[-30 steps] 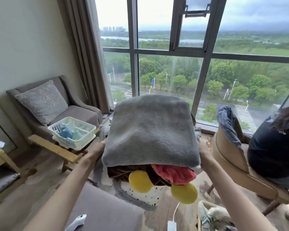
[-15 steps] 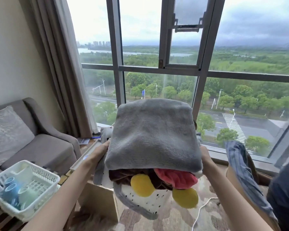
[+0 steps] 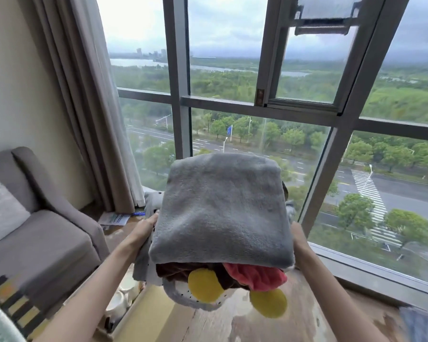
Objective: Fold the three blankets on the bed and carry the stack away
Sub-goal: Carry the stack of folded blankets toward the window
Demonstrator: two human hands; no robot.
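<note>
**Before the window: a folded stack held up between two hands**

Out in front of the person, before the tall window (image 3: 182,70), the stack (image 3: 220,233) of three folded blankets is held clear of the floor (image 3: 232,324). A grey blanket (image 3: 223,193) lies on top and covers most of what is beneath. Under it a brown blanket (image 3: 173,270) is seen at the near edge, with a red patch (image 3: 257,276) and two yellow discs (image 3: 204,285) hanging out of the fold. At the bottom a spotted white blanket (image 3: 183,296) with a grey border sags below the rest.

The left hand (image 3: 146,228) is pressed against the stack's left side, and the right hand (image 3: 297,234) against its right side, so that the load is carried between them. The fingers of both are hidden by the fabric — whether they are curled under it or laid flat cannot be told.

To the left, a grey armchair (image 3: 47,243) is seen with a pale cushion (image 3: 0,211) on its seat. A beige curtain (image 3: 92,95) hangs between the armchair and the glass, and some papers (image 3: 115,218) lie just beyond the left hand, near the curtain's foot.
</note>
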